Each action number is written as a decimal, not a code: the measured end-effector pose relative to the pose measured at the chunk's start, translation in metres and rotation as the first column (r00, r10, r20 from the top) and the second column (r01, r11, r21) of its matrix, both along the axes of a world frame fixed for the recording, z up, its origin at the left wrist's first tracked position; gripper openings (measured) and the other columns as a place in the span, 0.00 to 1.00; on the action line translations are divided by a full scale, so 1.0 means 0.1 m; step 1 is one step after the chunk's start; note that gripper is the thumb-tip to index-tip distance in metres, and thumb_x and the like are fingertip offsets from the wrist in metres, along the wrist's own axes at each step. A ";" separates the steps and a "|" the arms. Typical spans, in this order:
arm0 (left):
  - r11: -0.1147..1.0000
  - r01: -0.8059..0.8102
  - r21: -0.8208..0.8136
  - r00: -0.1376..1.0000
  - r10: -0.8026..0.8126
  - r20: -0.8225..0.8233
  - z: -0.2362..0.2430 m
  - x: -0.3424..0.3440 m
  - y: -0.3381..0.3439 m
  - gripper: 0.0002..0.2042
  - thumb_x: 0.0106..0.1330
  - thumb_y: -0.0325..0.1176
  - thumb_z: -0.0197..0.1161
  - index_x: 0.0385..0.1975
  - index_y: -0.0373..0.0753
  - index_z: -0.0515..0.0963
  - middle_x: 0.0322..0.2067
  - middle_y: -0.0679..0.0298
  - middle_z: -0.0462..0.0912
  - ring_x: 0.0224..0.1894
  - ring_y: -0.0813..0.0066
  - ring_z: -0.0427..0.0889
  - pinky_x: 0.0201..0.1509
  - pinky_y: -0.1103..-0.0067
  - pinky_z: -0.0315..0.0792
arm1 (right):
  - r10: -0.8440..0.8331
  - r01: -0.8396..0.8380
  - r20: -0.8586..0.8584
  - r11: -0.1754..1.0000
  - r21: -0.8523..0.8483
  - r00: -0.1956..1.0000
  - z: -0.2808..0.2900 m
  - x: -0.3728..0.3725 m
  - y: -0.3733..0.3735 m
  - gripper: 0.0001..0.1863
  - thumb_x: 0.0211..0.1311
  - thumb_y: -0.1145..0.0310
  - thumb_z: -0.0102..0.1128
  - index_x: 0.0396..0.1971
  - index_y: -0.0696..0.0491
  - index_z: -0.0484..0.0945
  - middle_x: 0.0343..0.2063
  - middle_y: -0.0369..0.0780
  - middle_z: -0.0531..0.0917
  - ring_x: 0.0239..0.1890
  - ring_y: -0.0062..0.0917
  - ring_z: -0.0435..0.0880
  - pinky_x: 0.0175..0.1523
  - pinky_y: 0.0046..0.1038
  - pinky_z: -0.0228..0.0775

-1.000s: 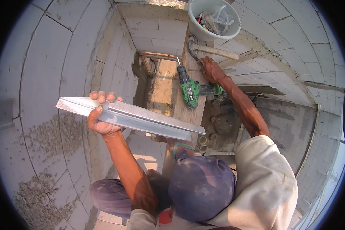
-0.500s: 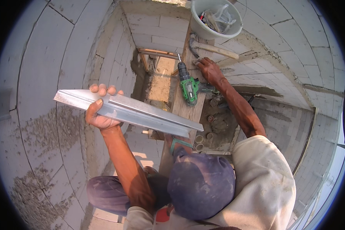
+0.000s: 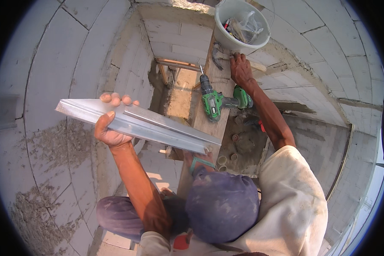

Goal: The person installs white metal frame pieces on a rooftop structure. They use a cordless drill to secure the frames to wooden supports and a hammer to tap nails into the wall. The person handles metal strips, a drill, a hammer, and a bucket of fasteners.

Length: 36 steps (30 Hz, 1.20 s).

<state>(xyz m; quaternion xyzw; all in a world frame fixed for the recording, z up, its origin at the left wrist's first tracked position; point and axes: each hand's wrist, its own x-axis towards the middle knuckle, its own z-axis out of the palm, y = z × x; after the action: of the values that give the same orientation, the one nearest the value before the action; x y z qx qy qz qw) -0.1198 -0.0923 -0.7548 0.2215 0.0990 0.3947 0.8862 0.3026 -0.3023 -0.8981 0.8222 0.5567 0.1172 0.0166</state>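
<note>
My left hand (image 3: 113, 128) grips an angled silver metal channel (image 3: 158, 130), held diagonally over the plank (image 3: 215, 124). My right hand (image 3: 241, 68) has its fingers round the wooden handle of a hammer (image 3: 258, 67), whose dark curved head lies on the plank beside a white bucket (image 3: 228, 40) with a plastic bag and small items inside. Just below that hand a green cordless drill (image 3: 213, 102) lies on the plank, bit pointing away from me. My sandalled foot (image 3: 200, 164) rests on the plank beneath the channel, partly hidden by my purple-clad knee.
Light block walls (image 3: 51, 72) with rough mortar surround me. Below the plank, to its left, are a wooden frame (image 3: 179, 64) and a sunlit strip of floor (image 3: 181, 94). To the right lies a lower area with several round pipe ends (image 3: 234, 157) and a red object (image 3: 261, 127).
My right hand has moved up and slightly right onto the hammer handle, uncovering more of the drill's battery end. The channel in my left hand has risen a little and shifted slightly left.
</note>
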 end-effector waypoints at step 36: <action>0.546 -0.327 0.772 0.858 0.513 0.001 2.33 -1.35 -0.15 0.19 0.55 0.28 0.57 0.47 0.29 0.82 0.35 0.51 0.85 0.43 0.50 0.87 0.51 0.54 0.80 | 0.422 -0.292 -0.900 0.852 0.435 -0.112 2.56 -3.09 1.11 0.32 0.44 0.75 0.83 0.52 0.56 0.80 0.47 0.33 0.79 0.51 0.21 0.76 0.59 0.27 0.68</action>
<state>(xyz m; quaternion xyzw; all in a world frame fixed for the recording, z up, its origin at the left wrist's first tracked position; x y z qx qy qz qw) -0.2545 -0.1076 -0.5219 0.5785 0.0775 0.5731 0.5752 -0.0069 -0.1911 -0.6421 0.4794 0.5969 -0.4635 -0.4461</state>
